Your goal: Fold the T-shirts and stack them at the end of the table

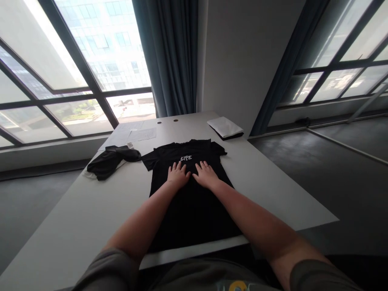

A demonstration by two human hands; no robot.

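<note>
A black T-shirt (194,214) with white lettering on its chest lies spread on the white table (269,194), its collar at the far side and its hem near the front edge. My left hand (178,175) rests flat on the shirt just below the lettering, fingers spread. Beside it, my right hand (206,173) also lies palm down on the fabric with fingers apart. The thumbs are close to each other. Neither hand grips the cloth.
Crumpled dark cloth (110,163) lies on the table left of the shirt. Paper sheets (142,133) are at the back left. A folded white and black item (226,127) sits at the back right. Behind stand a blue curtain (172,60), a pillar and windows.
</note>
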